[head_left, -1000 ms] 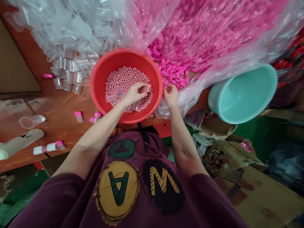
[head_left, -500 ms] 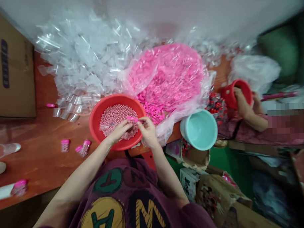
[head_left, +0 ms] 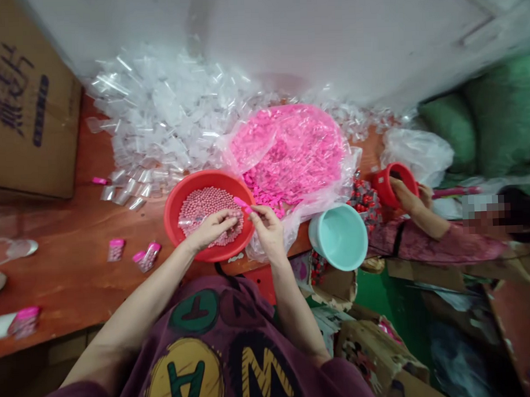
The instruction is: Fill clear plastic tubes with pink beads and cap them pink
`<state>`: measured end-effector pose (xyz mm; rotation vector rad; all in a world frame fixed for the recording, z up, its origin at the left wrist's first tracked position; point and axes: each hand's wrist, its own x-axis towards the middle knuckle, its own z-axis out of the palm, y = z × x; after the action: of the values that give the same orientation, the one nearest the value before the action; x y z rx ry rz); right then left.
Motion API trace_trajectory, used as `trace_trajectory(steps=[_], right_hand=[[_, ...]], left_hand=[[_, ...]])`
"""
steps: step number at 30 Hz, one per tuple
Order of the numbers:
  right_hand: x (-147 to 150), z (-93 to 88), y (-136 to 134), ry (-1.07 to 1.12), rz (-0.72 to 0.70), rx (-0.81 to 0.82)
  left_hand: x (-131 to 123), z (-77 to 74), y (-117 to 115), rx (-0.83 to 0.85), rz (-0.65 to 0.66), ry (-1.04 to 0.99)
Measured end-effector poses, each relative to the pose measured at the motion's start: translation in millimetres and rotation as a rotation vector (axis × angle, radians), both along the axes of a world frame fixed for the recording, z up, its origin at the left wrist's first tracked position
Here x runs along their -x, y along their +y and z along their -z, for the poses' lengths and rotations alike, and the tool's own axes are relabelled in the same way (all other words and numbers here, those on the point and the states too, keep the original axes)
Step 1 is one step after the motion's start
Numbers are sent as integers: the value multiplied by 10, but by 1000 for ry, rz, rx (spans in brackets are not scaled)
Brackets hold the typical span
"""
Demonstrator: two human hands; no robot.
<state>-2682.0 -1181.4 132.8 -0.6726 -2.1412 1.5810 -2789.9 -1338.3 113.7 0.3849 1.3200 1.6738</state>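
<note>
Pink beads (head_left: 206, 205) fill much of a red basin (head_left: 174, 225) in front of me. Over the beads, inside the basin, my left hand (head_left: 211, 229) has its thumb and fingers drawn together; what they hold, if anything, is hidden. At the basin's right rim my right hand (head_left: 268, 228) pinches a small bright pink plastic piece (head_left: 242, 204) that points up and left. A small clear packet (head_left: 186, 223) lies on the beads. Behind my right hand spreads a clear bag (head_left: 289, 151) of many similar pink pieces.
Clear plastic sleeves (head_left: 170, 103) are heaped at the back. Small pink-capped containers (head_left: 116, 250) lie on the left of the table, near a cardboard box (head_left: 31, 114). A light blue bucket (head_left: 340, 236) stands to the right. Beyond it, a co-worker's hands (head_left: 406, 195) reach into a red bucket (head_left: 382, 188).
My left hand has come away from the pink piece and dipped over the beads. The right hand keeps the piece, now tilted more upward. The camera view has shifted slightly.
</note>
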Motion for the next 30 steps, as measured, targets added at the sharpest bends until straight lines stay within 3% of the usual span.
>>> trace_trajectory(steps=[6, 12, 22, 30], right_hand=[[123, -122, -60, 64, -92, -100], [204, -158, -141, 104, -116, -177], [254, -224, -239, 116, -252, -291], [169, -280, -302, 59, -339, -396]], left_hand=[[83, -23, -58, -128, -36, -50], [114, -91, -169, -131, -46, -49], [99, -64, -264, -168, 48, -21], [41, -142, -359, -162, 99, -53]])
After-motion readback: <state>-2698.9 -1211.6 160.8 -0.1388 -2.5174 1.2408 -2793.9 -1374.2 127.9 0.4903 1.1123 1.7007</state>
